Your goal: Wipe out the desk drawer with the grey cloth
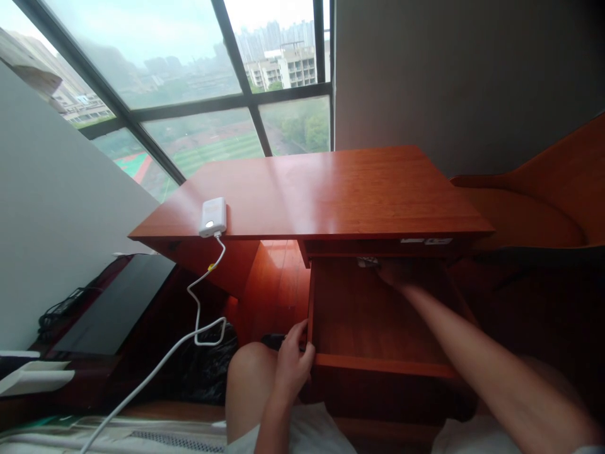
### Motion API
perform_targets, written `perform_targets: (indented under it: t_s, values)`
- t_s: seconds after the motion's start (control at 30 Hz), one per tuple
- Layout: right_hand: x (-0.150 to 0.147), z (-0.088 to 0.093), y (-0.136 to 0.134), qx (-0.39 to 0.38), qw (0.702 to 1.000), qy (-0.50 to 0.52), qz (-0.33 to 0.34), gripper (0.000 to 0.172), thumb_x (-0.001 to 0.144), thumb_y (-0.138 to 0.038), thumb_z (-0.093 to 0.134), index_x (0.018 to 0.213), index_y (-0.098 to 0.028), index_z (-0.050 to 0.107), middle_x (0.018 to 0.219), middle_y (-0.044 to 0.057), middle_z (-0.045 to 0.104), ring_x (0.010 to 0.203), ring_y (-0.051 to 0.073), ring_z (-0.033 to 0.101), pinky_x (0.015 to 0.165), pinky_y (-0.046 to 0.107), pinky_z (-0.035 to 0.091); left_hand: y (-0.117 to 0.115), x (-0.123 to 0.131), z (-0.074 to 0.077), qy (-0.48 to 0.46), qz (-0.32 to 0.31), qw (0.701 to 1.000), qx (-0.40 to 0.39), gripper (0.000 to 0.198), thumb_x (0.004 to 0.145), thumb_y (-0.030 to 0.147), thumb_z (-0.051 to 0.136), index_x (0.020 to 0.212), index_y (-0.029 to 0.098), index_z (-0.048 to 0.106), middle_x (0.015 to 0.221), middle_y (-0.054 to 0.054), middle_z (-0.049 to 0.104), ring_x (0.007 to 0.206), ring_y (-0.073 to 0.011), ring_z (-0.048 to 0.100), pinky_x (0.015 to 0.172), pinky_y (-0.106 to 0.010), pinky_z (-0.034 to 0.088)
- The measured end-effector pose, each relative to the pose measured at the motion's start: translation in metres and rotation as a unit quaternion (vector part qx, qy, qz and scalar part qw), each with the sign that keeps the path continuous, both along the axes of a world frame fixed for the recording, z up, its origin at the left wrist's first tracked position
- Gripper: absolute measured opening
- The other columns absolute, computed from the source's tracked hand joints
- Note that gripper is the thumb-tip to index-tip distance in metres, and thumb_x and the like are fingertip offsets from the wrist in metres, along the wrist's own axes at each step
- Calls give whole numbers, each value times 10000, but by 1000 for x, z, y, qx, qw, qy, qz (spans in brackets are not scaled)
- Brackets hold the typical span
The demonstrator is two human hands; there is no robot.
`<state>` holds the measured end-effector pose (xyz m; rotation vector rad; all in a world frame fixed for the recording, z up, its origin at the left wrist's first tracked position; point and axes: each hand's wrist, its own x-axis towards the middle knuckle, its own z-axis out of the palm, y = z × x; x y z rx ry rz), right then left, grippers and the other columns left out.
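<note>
A wooden drawer point(378, 328) is pulled out from under the reddish desk point(331, 195). My left hand point(296, 353) grips the drawer's front left corner, thumb on the rim and fingers along the outer side. My right hand point(393, 272) reaches deep into the drawer at its back, in shadow under the desktop. Beside its fingertips lies a small light-coloured item point(367, 261), too dim to identify; the right fingers are mostly hidden in the dark. The rest of the drawer's bottom shows bare wood.
A white power bank point(213, 216) with a white cable point(174, 347) sits at the desktop's left edge. An orange chair point(524, 208) stands right of the desk. A dark cabinet point(118, 309) is at the left, with a black bag point(212, 372) near my knee. Windows rise behind.
</note>
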<state>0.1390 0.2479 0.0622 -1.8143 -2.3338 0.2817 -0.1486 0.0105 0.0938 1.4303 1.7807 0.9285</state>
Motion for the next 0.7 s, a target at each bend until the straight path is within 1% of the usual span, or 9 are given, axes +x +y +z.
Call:
perform_targets:
  t_s: [0.07, 0.13, 0.2, 0.27, 0.37, 0.43, 0.53, 0.63, 0.7]
  values:
    - [-7, -1, -7, -13, 1000, -11, 1, 493, 845, -304, 420, 1329, -223, 461, 1357, 120, 522, 1263, 338, 412, 1047, 538, 291, 0, 0, 1, 0, 1, 1000, -3, 478, 730, 138, 503, 1196, 178, 603, 1197, -95, 636, 1064, -235, 589, 919, -359, 458]
    - [-12, 1, -18, -24, 999, -19, 15, 508, 811, -262, 452, 1318, -243, 480, 1407, 126, 466, 1285, 368, 373, 1036, 576, 283, 0, 1, 1, 1, 2, 1000, -7, 483, 728, 134, 496, 1200, 168, 596, 1200, -97, 634, 1054, -230, 595, 910, -358, 465]
    - [-14, 5, -33, -38, 998, -21, 39, 524, 780, -211, 460, 1298, -272, 506, 1440, 111, 421, 1298, 360, 355, 1026, 553, 304, 0, 0, 0, 3, 5, 1000, -10, 487, 725, 133, 493, 1201, 158, 592, 1199, -101, 635, 1044, -226, 600, 903, -358, 472]
    - [-12, 11, -52, -60, 995, -16, 78, 530, 754, -161, 449, 1260, -283, 547, 1407, 95, 451, 1276, 311, 389, 1017, 469, 343, -1, 0, -1, 6, 7, 1000, -9, 488, 718, 134, 498, 1196, 154, 595, 1193, -103, 639, 1044, -227, 603, 898, -358, 479]
    - [-4, 21, -82, -112, 983, 17, 144, 509, 704, -116, 440, 1158, -258, 622, 1259, 101, 549, 1176, 261, 473, 985, 384, 374, -3, -1, -3, 13, 7, 1000, -5, 481, 719, 143, 504, 1191, 152, 598, 1181, -108, 646, 1039, -232, 609, 894, -366, 488]
    - [2, 28, -100, -162, 971, 43, 171, 476, 671, -111, 447, 1083, -228, 653, 1161, 112, 586, 1103, 254, 518, 950, 366, 389, -4, -1, -4, 18, 3, 1000, -2, 467, 734, 154, 502, 1190, 151, 596, 1178, -111, 648, 1037, -233, 613, 896, -371, 491]
    - [10, 37, -123, -251, 945, 80, 196, 330, 675, -160, 467, 924, -200, 680, 982, 86, 623, 934, 218, 575, 833, 315, 420, -4, -1, -4, 22, -2, 1000, 2, 446, 757, 165, 494, 1193, 154, 592, 1180, -109, 648, 1041, -228, 616, 902, -369, 491]
    - [14, 44, -137, -344, 905, 107, 227, 176, 674, -225, 511, 768, -187, 654, 842, 39, 617, 768, 167, 560, 691, 266, 408, -5, 0, -3, 28, -6, 1000, 6, 436, 774, 170, 486, 1197, 151, 585, 1175, -108, 650, 1039, -224, 619, 901, -365, 493]
    - [12, 48, -142, -380, 890, 106, 227, 150, 639, -231, 537, 746, -183, 631, 828, 28, 617, 735, 158, 540, 648, 259, 393, -4, 0, -2, 32, -9, 999, 8, 437, 770, 161, 484, 1195, 150, 584, 1169, -105, 654, 1037, -222, 621, 900, -359, 493]
